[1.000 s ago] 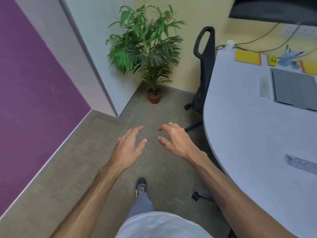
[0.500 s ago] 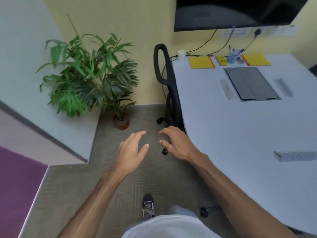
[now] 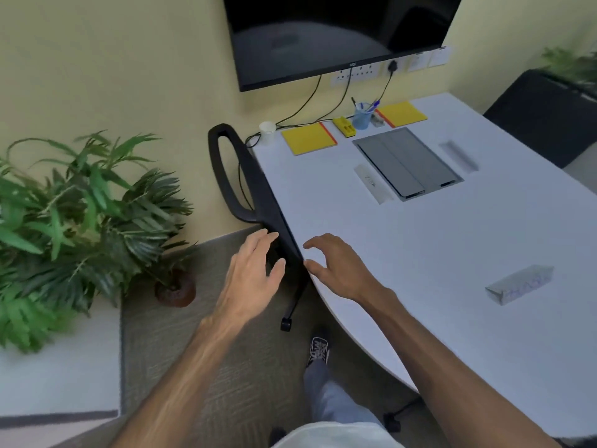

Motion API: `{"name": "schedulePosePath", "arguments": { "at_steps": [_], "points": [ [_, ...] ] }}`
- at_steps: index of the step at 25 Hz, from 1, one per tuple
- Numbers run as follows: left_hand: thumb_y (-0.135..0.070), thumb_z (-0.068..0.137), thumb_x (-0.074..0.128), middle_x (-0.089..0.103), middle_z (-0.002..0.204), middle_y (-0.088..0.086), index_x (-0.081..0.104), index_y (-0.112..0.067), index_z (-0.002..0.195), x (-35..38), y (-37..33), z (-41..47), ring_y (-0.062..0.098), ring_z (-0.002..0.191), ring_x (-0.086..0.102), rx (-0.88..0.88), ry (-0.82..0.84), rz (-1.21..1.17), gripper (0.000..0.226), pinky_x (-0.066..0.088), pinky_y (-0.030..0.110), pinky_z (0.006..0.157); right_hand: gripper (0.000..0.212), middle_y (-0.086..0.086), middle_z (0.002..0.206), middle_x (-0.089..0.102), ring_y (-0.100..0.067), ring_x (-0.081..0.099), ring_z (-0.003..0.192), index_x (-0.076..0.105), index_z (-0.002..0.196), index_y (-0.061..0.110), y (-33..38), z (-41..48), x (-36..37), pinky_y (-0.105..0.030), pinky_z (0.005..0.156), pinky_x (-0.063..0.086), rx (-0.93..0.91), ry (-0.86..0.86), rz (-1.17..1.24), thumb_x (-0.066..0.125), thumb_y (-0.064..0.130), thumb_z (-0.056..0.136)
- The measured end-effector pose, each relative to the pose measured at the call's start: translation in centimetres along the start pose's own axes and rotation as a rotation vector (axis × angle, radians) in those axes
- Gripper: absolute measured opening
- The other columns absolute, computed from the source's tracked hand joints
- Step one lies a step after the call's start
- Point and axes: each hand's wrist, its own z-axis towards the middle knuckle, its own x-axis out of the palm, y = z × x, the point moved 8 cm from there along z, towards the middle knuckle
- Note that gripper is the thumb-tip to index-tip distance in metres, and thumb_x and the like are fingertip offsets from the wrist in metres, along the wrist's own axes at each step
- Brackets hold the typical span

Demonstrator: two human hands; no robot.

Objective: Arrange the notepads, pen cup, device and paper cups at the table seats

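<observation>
At the far end of the white table (image 3: 420, 253) lie two yellow notepads, one on the left (image 3: 308, 138) and one on the right (image 3: 400, 114). Between them stand a small yellow device (image 3: 344, 126) and a blue pen cup (image 3: 362, 116) with pens. A white paper cup (image 3: 267, 131) stands at the far left corner. My left hand (image 3: 252, 273) hovers open beside the black chair (image 3: 255, 195). My right hand (image 3: 336, 266) hovers open over the table's near edge. Both hands hold nothing.
A grey hatch (image 3: 407, 163) is set into the table, with name plates (image 3: 371, 184) (image 3: 520, 283) (image 3: 458, 155) around it. A black screen (image 3: 336, 33) hangs on the wall above cables and sockets. A potted plant (image 3: 90, 227) stands at left, another black chair (image 3: 542, 114) at far right.
My view has swung right and closer to the table. Both open hands now sit by the chair back and the table edge instead of over the carpet.
</observation>
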Motion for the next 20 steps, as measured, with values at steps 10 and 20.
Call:
{"name": "schedulePosePath", "arguments": {
  "at_steps": [10, 20],
  "points": [
    [-0.029, 0.097, 0.058, 0.041, 0.147, -0.004, 0.042, -0.020, 0.144, 4.7, -1.8, 23.8, 0.011, 0.134, 0.041, 0.038, 0.014, -0.046, 0.051, 0.033, 0.024, 0.108, 0.037, -0.008, 0.134, 0.058, -0.027, 0.054, 0.123, 0.057, 0.133, 0.014, -10.0, 18.8, -5.8, -0.045, 0.104, 0.043, 0.025, -0.028, 0.051, 0.058, 0.028, 0.099],
    [-0.032, 0.086, 0.072, 0.038, 0.150, 0.002, 0.027, -0.024, 0.151, 11.2, 6.6, 40.6, 0.016, 0.136, 0.040, -0.347, 0.034, -0.349, 0.080, 0.036, 0.029, 0.104, 0.041, -0.012, 0.139, 0.050, -0.031, 0.049, 0.126, 0.054, 0.134, 0.012, -18.4, 32.2, -2.8, -0.045, 0.102, 0.042, 0.097, 0.089, -0.021, 0.060, 0.026, 0.096]
  ]
}}
